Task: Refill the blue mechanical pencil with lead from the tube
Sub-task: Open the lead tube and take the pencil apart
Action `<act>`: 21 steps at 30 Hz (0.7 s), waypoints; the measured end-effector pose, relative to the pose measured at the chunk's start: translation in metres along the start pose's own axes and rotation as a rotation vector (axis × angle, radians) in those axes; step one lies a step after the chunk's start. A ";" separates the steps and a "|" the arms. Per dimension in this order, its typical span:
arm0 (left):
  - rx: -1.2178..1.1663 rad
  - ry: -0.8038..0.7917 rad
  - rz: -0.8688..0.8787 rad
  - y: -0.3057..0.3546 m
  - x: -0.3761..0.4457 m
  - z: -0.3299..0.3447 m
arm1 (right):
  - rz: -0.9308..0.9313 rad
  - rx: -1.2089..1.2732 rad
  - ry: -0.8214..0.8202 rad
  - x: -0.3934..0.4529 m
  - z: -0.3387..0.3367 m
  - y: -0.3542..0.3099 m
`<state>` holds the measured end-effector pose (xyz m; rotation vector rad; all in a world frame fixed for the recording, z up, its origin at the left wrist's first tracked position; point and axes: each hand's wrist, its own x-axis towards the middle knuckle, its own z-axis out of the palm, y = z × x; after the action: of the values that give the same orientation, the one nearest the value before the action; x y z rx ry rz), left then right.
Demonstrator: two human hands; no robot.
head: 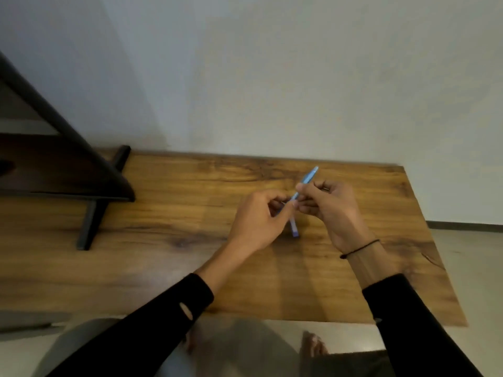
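Note:
My right hand [326, 202] holds the blue mechanical pencil [309, 178] above the wooden table [190, 240]. The pencil is tilted, with its tapered end up and to the right. My left hand [258, 221] meets it from the left, thumb and forefinger pinched at the pencil's lower end. Anything thin between those fingertips is too small to see. The small blue lead tube [294, 229] shows just below my left fingers. Its top is hidden by them, and I cannot tell whether it lies on the table or is held.
A dark wooden stand [89, 186] with a black foot sits on the table's left part. A pale wall runs behind the table. The table's right edge drops to a light floor [476, 268]. My legs and a bare foot [313, 346] are below the near edge.

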<state>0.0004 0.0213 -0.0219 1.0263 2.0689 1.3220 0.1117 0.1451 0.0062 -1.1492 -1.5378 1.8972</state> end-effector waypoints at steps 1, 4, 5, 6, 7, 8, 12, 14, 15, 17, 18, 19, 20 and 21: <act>-0.040 -0.012 -0.004 0.003 -0.002 -0.005 | -0.004 -0.014 -0.040 -0.005 0.001 -0.004; -0.067 -0.053 0.007 0.009 -0.009 -0.015 | -0.025 -0.031 -0.047 -0.020 -0.003 -0.013; -0.037 -0.061 0.015 0.010 -0.010 -0.017 | -0.047 -0.005 -0.012 -0.023 -0.003 -0.015; 0.000 -0.062 0.022 0.010 -0.010 -0.019 | -0.078 0.020 0.021 -0.024 -0.004 -0.018; 0.036 -0.054 0.025 0.009 -0.009 -0.021 | -0.112 0.031 0.043 -0.025 -0.004 -0.019; 0.063 -0.045 0.029 0.008 -0.007 -0.023 | -0.140 0.024 0.055 -0.025 -0.004 -0.020; 0.187 -0.043 0.068 0.008 -0.002 -0.026 | -0.167 0.007 0.078 -0.018 -0.009 -0.017; 0.188 -0.040 0.057 0.008 0.002 -0.025 | -0.178 0.002 0.082 -0.012 -0.011 -0.017; 0.184 -0.039 0.053 0.007 0.004 -0.025 | -0.188 -0.017 0.083 -0.009 -0.011 -0.017; 0.178 -0.039 0.048 0.005 0.009 -0.024 | -0.216 -0.091 0.103 -0.001 -0.013 -0.017; 0.174 -0.040 0.044 0.004 0.011 -0.024 | -0.236 -0.140 0.119 0.002 -0.014 -0.016; 0.171 -0.037 0.041 0.004 0.012 -0.024 | -0.256 -0.185 0.131 0.006 -0.015 -0.016; 0.169 -0.032 0.042 0.004 0.013 -0.024 | -0.273 -0.219 0.138 0.009 -0.016 -0.016; 0.173 -0.027 0.046 0.004 0.014 -0.023 | -0.285 -0.236 0.144 0.012 -0.017 -0.016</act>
<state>-0.0235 0.0209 -0.0085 1.1646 2.1818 1.1597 0.1162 0.1687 0.0167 -1.0688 -1.7716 1.4484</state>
